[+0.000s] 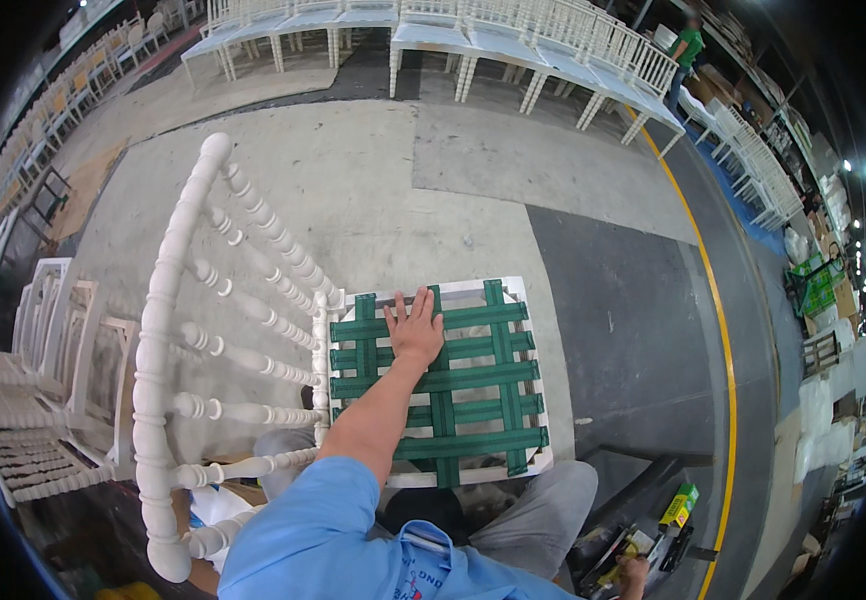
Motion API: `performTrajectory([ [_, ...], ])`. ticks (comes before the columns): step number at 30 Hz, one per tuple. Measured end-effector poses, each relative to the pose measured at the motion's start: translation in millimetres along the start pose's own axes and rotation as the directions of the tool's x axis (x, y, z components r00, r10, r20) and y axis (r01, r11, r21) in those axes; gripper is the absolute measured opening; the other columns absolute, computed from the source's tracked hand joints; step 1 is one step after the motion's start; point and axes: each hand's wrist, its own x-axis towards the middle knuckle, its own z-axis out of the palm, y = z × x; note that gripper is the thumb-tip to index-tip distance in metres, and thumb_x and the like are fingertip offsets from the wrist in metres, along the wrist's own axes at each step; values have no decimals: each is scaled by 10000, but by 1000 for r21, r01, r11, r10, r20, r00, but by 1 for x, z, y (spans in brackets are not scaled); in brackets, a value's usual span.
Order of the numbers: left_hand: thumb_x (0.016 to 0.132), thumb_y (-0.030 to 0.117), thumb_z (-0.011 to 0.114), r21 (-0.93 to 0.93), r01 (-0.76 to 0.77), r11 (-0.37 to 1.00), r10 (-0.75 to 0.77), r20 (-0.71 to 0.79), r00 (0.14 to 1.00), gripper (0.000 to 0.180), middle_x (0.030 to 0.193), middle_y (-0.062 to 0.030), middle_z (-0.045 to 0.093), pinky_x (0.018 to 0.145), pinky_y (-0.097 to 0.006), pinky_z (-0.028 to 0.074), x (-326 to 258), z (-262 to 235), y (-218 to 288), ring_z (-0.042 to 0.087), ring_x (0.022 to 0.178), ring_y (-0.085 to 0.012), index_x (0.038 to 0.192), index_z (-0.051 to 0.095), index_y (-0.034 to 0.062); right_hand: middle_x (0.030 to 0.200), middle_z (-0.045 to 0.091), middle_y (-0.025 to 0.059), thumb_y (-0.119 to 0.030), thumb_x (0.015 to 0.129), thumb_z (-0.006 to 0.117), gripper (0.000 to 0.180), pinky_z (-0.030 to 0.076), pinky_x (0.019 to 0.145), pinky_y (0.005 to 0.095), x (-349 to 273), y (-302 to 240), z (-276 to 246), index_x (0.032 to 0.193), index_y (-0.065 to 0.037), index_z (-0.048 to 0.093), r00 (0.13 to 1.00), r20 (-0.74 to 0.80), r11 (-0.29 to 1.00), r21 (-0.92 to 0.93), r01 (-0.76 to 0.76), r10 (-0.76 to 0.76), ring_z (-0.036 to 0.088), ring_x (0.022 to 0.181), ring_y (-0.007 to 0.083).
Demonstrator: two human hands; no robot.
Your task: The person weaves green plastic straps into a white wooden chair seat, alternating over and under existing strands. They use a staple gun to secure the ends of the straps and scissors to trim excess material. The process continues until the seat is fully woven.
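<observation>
**A:** Down on the floor in front of my knees, where was the chair when you checked?

**B:** Lying on its back. White turned-spindle wooden chair (203, 330), seat frame facing up at me. My left hand (415, 328) was pressed flat on the green woven webbing straps (453, 385), fingers spread and gripping nothing.

**A:** Right hand?

**B:** My right hand (634, 574) was low at the frame edge, next to a green and yellow stapler-like tool (675, 515). It looked wrapped on something, but I couldn't tell whether it was closed on the tool or just beside it.

**A:** How far along was the webbing?

**B:** By my read, mostly done. Several bands crossed both ways, interlaced, ends reaching the white seat frame (543, 455) on all sides. Gaps between the bands showed bare floor, which looked like the normal spacing.

**A:** What was left?

**B:** Couldn't see whether every strap end was fastened. I'd judge checking tension and any last fixings remained, then standing it upright.

**A:** Surroundings?

**B:** Rows of finished white chairs (473, 30) across the grey concrete floor (403, 180), more white frames stacked at my left (43, 370).
</observation>
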Motion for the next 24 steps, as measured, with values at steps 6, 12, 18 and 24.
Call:
performTrajectory([
  [6, 1054, 440, 411, 34, -48, 998, 51, -90, 995, 616, 1704, 71, 232, 1272, -589, 61, 4, 3, 4, 136, 1571, -378, 1622, 316, 223, 1069, 649, 27, 75, 682, 657, 577, 514, 809, 359, -31, -23, 34, 1242, -59, 618, 854, 20, 820, 293, 493, -520, 629, 935, 206],
  [12, 1054, 441, 410, 12, -35, 999, 36, -50, 998, 613, 1700, 82, 229, 1273, -588, 58, 6, 10, 2, 122, 1574, -356, 1623, 312, 235, 1031, 715, 75, -186, 888, 784, 385, 532, 752, 329, -88, -208, 100, 1210, -29, 644, 717, 403, 806, 445, 389, -569, 670, 843, 203],
  [18, 1038, 438, 441, -8, -43, 999, 42, -100, 994, 619, 1695, 80, 244, 1269, -591, 67, 8, 14, 0, 130, 1573, -352, 1613, 334, 235, 957, 709, 45, -196, 938, 760, 346, 505, 574, 284, -151, -366, 298, 1213, -16, 651, 313, 681, 737, 515, 437, -662, 653, 719, 124],
  [24, 1023, 434, 468, -23, -50, 998, 47, -138, 989, 627, 1693, 69, 253, 1260, -606, 86, 9, 21, -2, 127, 1574, -350, 1605, 351, 233, 845, 667, 46, -284, 941, 766, 275, 479, 457, 311, -191, -431, 453, 1021, -44, 658, 324, 818, 822, 281, 496, -476, 603, 538, 157],
])
